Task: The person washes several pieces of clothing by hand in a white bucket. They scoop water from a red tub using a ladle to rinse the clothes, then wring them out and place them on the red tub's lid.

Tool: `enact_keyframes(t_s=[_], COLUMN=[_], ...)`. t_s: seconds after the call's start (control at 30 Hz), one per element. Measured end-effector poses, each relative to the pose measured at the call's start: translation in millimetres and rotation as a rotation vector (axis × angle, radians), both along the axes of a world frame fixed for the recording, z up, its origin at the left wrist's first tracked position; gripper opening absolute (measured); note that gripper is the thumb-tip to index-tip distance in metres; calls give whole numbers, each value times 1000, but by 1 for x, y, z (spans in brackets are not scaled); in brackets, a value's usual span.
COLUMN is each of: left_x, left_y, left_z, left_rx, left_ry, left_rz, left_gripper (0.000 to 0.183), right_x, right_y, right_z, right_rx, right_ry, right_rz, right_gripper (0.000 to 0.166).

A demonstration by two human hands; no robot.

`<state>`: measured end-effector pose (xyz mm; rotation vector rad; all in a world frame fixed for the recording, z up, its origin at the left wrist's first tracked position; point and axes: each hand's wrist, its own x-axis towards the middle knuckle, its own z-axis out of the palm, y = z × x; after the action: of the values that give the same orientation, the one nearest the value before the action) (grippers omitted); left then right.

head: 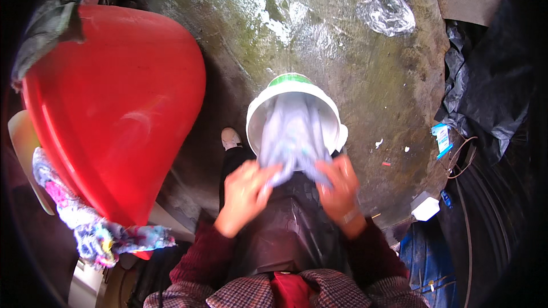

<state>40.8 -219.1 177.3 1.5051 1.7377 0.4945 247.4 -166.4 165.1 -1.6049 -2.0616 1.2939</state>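
A light purple-grey cloth [293,132] stretches between my two hands and hangs down into a white plastic bucket [254,115] with a green band. My left hand [246,194] pinches one corner of the cloth at the near side of the bucket. On the other side my right hand [340,192] grips the opposite corner. Both hands are slightly blurred and look wet. The bucket's mouth tilts towards me, and its bottom is hidden behind the cloth. Below my hands, a dark shiny apron [291,226] covers my lap.
A large red plastic tub [124,107] stands at the left, with a multicoloured rag [94,226] over its edge. Crumpled clear plastic [387,10] lies on the wet concrete floor [376,94]. At right are black sheeting [492,94], a blue-and-white packet [443,140] and a white piece [425,206].
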Motion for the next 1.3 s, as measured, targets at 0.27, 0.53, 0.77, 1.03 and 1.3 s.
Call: enact_keyframes(t_s=[0.27,0.53,0.77,1.03,1.3], left_x=[62,43,51,29,16], left_y=[-10,-2,-13,-17,-51], left_z=[-320,-365,-177,54,22], left_rx=[-228,-649,1,66,-455], left_ry=[289,271,95,-170,-948], left_rz=[283,148,277,4,1051], left_gripper=[19,19,19,29,41], right_x=[-50,-48,-43,-34,-29], right_y=[-28,-11,-17,-32,-30], right_z=[-337,-383,-187,20,106], right_rx=[-15,-301,-343,17,49], right_ry=[-514,-598,196,258,472], right_rz=[-21,124,-264,92,117], right_gripper=[26,28,52,25,33])
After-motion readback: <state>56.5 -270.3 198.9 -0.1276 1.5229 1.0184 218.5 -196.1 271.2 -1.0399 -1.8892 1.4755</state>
